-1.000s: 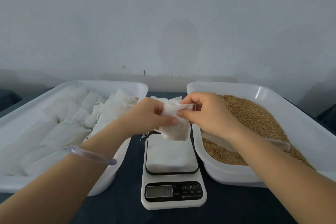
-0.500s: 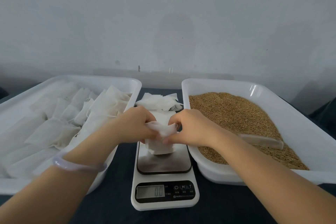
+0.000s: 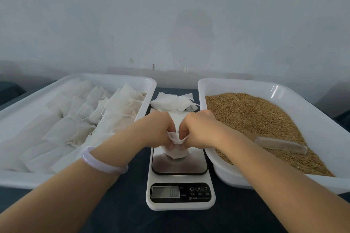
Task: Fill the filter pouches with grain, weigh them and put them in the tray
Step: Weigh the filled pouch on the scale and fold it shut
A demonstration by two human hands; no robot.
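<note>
Wall (image 3: 170, 15), pale grey, rises behind the scale (image 3: 180, 206) & fills the upper half of the view. Dark table (image 3: 132, 217) carries everything, w/ the scale at its middle, right in front of you.

L tray (image 3: 113, 78), big & white, stands just beside the scale on its L side, packed w/ filled pouches (image 3: 79, 119) lying in rough rows. R tray (image 3: 284, 86), also white, stands just beside the scale on its R side & holds a heap of brown grain (image 3: 255, 117).

Your forearms come in from the near edge & meet over the scale's plate (image 3: 180, 167). Your L hand (image 3: 153, 128) & R hand (image 3: 200, 130) are knuckle to knuckle, fingers curled. Both pinch the gathered top of one white pouch (image 3: 177, 153). That pouch hangs upright over the far part of the plate, bulging at the bottom. Can't tell if it touches the plate or sits just above it.

Clear scoop (image 3: 280, 143) lies loose on the grain, R of the scale. Stack of empty pouches (image 3: 174, 103) lies on the table just behind the scale, btwn the two trays. Pale bracelet (image 3: 102, 164) rings your L wrist, L of the scale. Display (image 3: 165, 192), at the scale's near end, reads approx 0.0.
</note>
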